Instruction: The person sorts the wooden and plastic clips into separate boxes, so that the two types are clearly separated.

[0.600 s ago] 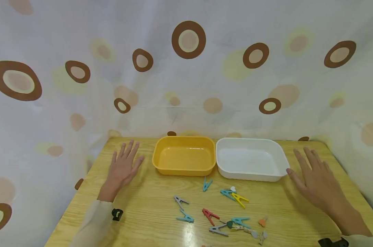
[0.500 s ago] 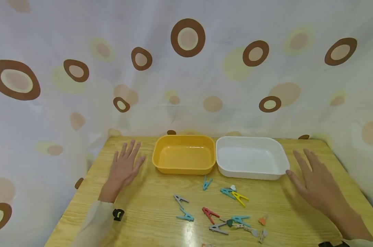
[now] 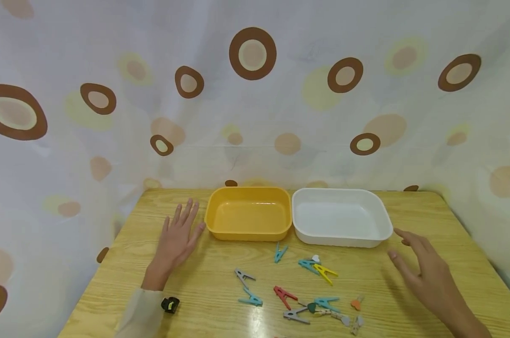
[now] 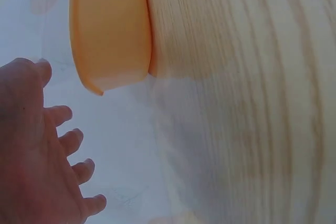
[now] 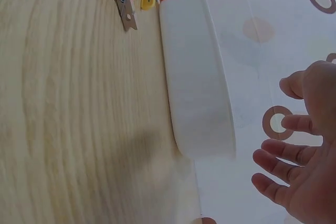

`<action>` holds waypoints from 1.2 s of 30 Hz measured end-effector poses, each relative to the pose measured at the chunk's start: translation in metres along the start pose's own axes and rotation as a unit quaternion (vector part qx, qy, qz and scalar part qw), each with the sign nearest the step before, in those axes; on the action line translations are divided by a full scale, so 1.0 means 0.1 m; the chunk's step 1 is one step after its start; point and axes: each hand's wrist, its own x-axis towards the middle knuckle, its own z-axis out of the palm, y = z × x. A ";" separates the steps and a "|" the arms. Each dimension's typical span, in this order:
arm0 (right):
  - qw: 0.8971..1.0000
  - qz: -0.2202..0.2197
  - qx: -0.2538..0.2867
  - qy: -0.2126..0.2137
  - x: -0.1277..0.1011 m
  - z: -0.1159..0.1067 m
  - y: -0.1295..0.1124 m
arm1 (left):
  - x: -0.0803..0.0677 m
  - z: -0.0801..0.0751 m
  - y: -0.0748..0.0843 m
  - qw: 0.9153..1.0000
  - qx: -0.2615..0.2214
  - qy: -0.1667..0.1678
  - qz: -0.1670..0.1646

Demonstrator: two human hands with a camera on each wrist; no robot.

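My left hand (image 3: 176,246) hovers over the table just left of the yellow-orange plastic tub (image 3: 248,236), fingers spread, holding nothing. To the right of the white tub (image 3: 339,241), my right hand (image 3: 430,277) hangs in the air with loosely bent fingers and nothing in it. Between the hands lie scattered clothespins: a red one (image 3: 285,296), a yellow one (image 3: 325,273), grey ones and several blue ones. Small wooden pegs with heart shapes, such as an orange heart peg (image 3: 356,304), lie near the front right.
The two tubs stand side by side along the back of the wooden table (image 3: 204,300). A curtain with brown rings (image 3: 252,164) hangs behind and at both sides. A small black device (image 3: 170,304) sits at the left cuff.
My left hand has shifted right, closer to the yellow-orange tub. The right hand has come lower and slightly left, its fingers more bent. The view has swung slightly; the clothespins lie as before.
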 end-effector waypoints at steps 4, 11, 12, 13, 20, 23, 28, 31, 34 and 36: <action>0.999 -0.010 0.028 0.028 -0.06 0.10 -0.04 | 0.00 0.04 0.05 1.000 -0.014 -0.001 0.003; 0.995 0.024 0.094 0.012 -0.13 0.28 -0.15 | -0.02 0.08 0.13 1.000 -0.012 -0.024 0.005; 0.995 0.028 0.100 0.008 -0.13 0.31 -0.16 | -0.02 0.09 0.14 1.000 -0.011 -0.026 0.005; 0.994 0.029 0.105 0.005 -0.13 0.35 -0.17 | -0.02 0.10 0.15 1.000 -0.013 -0.027 0.005; 0.991 0.039 0.128 -0.031 -0.10 0.53 -0.31 | -0.01 0.13 0.20 0.999 -0.023 -0.025 0.011; 0.990 0.049 0.126 -0.043 -0.09 0.61 -0.37 | 0.00 0.13 0.21 0.999 -0.020 -0.023 0.014; 0.991 0.053 0.116 -0.049 -0.09 0.74 -0.42 | 0.02 0.15 0.20 0.999 -0.013 -0.024 0.022; 0.990 0.050 0.122 -0.054 -0.10 0.80 -0.44 | 0.03 0.15 0.20 0.999 -0.011 -0.025 0.024; 0.987 0.056 0.135 -0.070 -0.10 0.85 -0.44 | 0.02 0.14 0.20 0.999 -0.008 -0.026 0.023; 0.984 0.064 0.142 -0.083 -0.10 0.88 -0.45 | 0.01 0.13 0.20 0.999 -0.009 -0.026 0.021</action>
